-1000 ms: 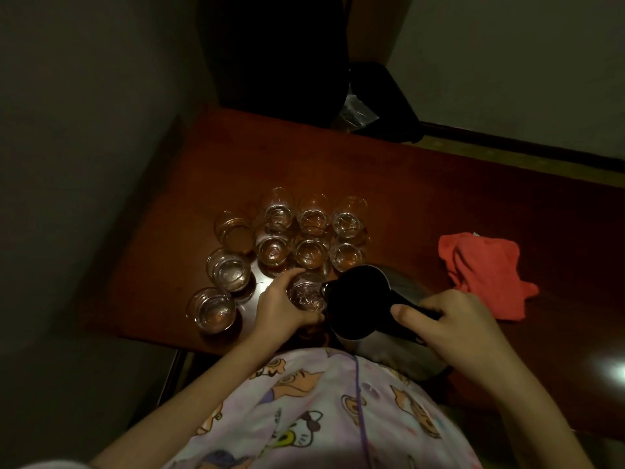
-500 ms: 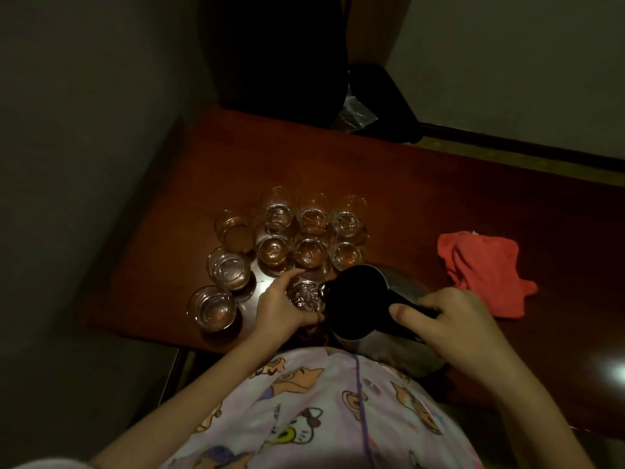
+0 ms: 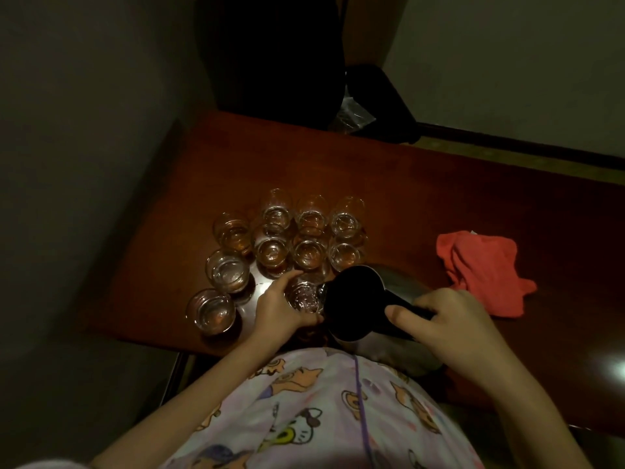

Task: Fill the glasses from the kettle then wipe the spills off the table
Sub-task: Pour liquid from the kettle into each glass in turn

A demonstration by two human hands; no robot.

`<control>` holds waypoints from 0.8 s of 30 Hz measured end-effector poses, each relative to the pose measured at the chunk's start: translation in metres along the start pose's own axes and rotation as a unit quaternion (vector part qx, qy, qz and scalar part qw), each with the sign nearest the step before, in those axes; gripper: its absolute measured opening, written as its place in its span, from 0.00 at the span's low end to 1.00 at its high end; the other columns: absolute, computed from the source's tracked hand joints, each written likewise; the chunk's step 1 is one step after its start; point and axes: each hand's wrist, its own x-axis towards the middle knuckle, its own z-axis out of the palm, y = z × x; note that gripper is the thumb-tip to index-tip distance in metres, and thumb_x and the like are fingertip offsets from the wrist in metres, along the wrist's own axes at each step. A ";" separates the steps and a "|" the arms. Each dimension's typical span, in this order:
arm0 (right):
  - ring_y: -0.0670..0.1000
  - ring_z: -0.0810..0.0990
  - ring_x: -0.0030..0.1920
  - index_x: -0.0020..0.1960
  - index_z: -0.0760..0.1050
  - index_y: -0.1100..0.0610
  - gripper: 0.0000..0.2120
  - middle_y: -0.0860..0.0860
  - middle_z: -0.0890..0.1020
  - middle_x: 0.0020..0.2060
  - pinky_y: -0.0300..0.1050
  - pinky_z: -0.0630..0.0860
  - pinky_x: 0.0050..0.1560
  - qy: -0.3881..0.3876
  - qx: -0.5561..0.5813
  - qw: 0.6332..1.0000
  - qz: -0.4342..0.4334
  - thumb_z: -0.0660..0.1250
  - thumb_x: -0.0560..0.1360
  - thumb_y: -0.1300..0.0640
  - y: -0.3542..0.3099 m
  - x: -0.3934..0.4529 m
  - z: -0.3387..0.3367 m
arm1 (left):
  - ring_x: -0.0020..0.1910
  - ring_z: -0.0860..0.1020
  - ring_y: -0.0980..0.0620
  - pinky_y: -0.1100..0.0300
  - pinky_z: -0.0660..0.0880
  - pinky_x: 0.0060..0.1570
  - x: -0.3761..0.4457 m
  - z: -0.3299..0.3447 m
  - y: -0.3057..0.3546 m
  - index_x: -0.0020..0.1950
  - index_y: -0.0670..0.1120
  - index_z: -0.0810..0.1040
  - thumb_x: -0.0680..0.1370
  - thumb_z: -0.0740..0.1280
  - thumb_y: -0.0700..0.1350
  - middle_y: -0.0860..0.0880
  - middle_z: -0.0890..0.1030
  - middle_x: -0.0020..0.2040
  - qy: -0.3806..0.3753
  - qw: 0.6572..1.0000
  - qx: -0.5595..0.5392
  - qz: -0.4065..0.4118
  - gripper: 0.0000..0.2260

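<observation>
The left hand is wrapped around a small clear drinking glass standing near the front edge of the dark red-brown wooden table, with the thumb on the near side and the fingers curled round the far side. The right hand is closed on the black handle of the rounded stainless-steel kettle with a black lid. The kettle is tilted to the left, and its spout sits at the rim of the held glass. Nine further clear glasses stand on the table behind and to the left of the held glass: six in two rows of three, and three in a diagonal line on the left. All nine appear to contain liquid. A crumpled red cloth lies on the table to the right of the kettle, apart from it.
</observation>
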 end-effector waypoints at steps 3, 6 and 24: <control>0.50 0.64 0.21 0.26 0.71 0.61 0.27 0.50 0.65 0.18 0.46 0.58 0.28 -0.001 0.006 1.000 -0.002 0.60 0.65 0.37 0.000 0.001 0.000 | 0.53 0.72 0.59 0.73 0.66 0.45 0.002 -0.001 0.000 0.64 0.49 0.72 0.58 0.81 0.42 0.57 0.74 0.52 -0.002 1.000 0.001 0.000 0.37; 0.50 0.64 0.21 0.26 0.71 0.61 0.26 0.51 0.65 0.19 0.46 0.58 0.28 0.008 0.006 1.000 -0.006 0.62 0.68 0.39 0.001 0.001 0.002 | 0.54 0.71 0.59 0.73 0.65 0.46 0.003 -0.001 -0.001 0.64 0.49 0.72 0.58 0.81 0.41 0.56 0.74 0.53 -0.004 1.000 0.002 -0.005 0.37; 0.49 0.65 0.19 0.18 0.67 0.53 0.24 0.52 0.68 0.15 0.45 0.61 0.28 0.120 0.267 0.953 0.076 0.60 0.61 0.36 0.023 -0.010 0.042 | 0.53 0.74 0.58 0.66 0.71 0.48 0.009 -0.018 0.008 0.62 0.55 0.71 0.59 0.81 0.42 0.58 0.75 0.53 0.010 1.000 -0.020 0.016 0.35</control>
